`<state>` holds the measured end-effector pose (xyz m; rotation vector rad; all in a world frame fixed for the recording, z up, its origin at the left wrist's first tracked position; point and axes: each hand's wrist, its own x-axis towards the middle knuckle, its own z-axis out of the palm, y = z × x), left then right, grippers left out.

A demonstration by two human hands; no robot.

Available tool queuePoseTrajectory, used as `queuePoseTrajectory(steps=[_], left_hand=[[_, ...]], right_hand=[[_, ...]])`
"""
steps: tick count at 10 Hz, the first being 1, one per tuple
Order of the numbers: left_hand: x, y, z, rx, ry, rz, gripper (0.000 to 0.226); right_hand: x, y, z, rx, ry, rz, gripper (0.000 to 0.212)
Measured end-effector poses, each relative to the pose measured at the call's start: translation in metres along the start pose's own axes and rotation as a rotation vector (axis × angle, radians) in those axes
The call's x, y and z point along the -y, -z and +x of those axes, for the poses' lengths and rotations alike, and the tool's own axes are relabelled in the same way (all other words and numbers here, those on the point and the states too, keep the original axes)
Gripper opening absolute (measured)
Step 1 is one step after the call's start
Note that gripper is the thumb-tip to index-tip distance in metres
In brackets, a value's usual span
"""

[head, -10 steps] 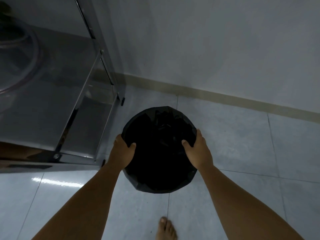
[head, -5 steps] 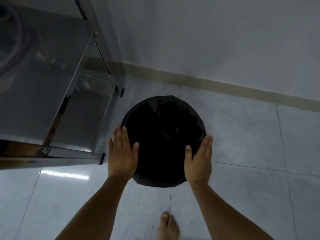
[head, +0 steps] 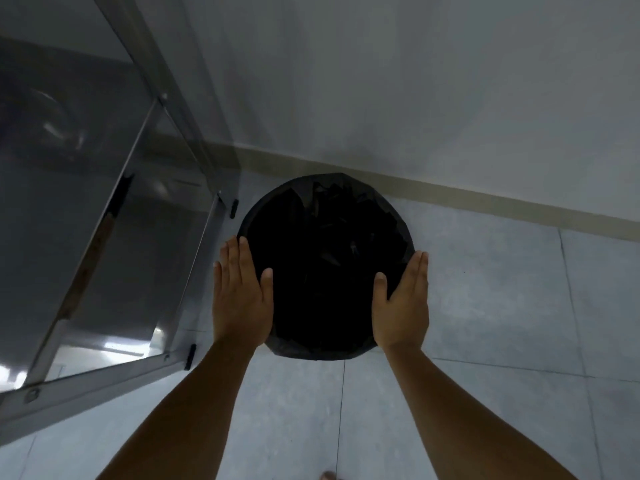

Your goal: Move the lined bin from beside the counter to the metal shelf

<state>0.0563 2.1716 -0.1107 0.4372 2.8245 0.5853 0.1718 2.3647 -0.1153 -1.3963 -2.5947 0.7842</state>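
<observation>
The round bin (head: pixel 325 258), lined with a black plastic bag, stands on the tiled floor right beside the metal shelf (head: pixel 104 237) and close to the wall. My left hand (head: pixel 240 296) lies flat along the bin's left side with fingers straight and together. My right hand (head: pixel 401 303) is flat along its right side, thumb over the rim edge. Both hands are extended and do not curl around the rim. The bin's inside is too dark to make out.
The steel shelf unit with its legs and black feet (head: pixel 234 207) fills the left. A pale wall with a beige skirting strip (head: pixel 485 199) runs behind the bin. Grey floor tiles (head: pixel 502 306) spread to the right, and a bare toe (head: pixel 327 475) shows at the bottom edge.
My hands gripped the bin's rim a second ago and have since uncurled to flat fingers beside it. The bin now stands nearer the wall, next to the shelf's rear leg.
</observation>
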Motion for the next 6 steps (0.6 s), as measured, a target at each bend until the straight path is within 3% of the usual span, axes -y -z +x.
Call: queuePoseTrajectory(steps=[4, 5, 6], left_hand=[[-0.021, -0.005, 0.083, -0.049, -0.007, 0.009, 0.072], [-0.025, 0.001, 0.085, -0.009, -0.002, 0.047, 0.074], [-0.021, 0.009, 0.082, 0.045, -0.003, 0.089, 0.082]], right_hand=[[0.032, -0.003, 0.084, 0.014, 0.028, 0.011, 0.079], [0.035, 0.003, 0.085, 0.088, 0.021, 0.007, 0.084], [0.034, 0.021, 0.091, 0.268, 0.014, 0.007, 0.085]])
